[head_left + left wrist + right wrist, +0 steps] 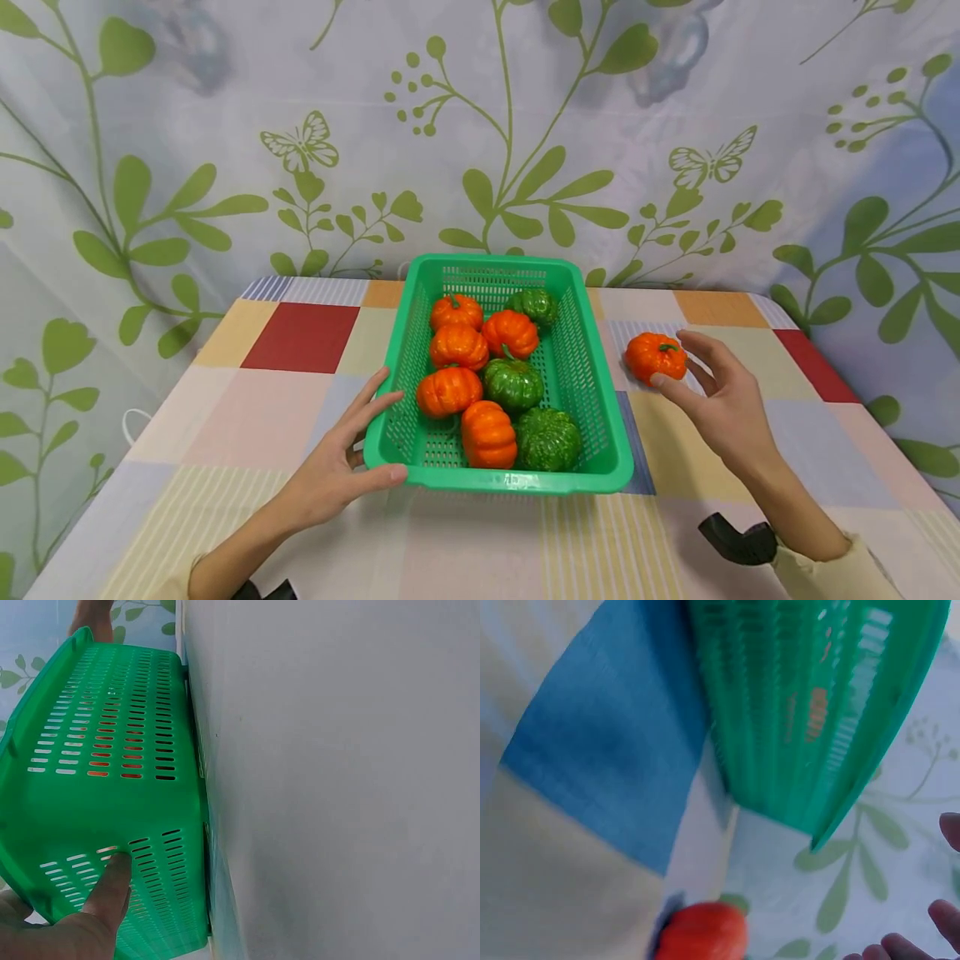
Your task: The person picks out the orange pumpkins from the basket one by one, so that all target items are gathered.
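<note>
A green plastic basket (617, 450) with slotted walls stands on the table. In it lie several small orange pumpkins (488, 435) and 3 green ones (513, 384). My left hand (341, 454) holds the basket's near left corner, thumb over the front rim and fingers at the left rim. In the left wrist view one finger (112, 889) presses the slotted outer wall (45, 810). Right of the basket, another orange pumpkin (656, 357) sits on the cloth. My right hand (723, 400) hovers beside it, thumb and fingers spread; the right wrist view shows the fingertips (943, 922) apart from that pumpkin (703, 934).
A patchwork-patterned cloth (277, 417) covers the table. Behind it hangs a pale curtain (450, 167) printed with green leaves and butterflies. A white cord (127, 425) loops at the table's left edge.
</note>
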A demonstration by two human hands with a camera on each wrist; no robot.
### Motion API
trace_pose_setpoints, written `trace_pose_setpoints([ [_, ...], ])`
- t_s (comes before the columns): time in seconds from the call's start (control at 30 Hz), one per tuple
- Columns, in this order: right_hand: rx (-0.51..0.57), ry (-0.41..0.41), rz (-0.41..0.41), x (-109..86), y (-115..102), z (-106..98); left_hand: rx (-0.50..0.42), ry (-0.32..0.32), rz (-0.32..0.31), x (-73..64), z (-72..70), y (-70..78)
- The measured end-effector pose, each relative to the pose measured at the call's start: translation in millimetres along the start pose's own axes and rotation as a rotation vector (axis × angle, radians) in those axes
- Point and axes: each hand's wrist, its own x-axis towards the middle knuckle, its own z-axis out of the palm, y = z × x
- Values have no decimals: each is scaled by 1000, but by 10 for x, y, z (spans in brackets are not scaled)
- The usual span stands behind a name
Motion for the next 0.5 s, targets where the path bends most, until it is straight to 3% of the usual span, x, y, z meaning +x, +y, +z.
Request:
trace_pose_setpoints([
  [0.5, 69, -169, -91, -205, -432, 267, 8, -1, -14, -7, -9, 31],
])
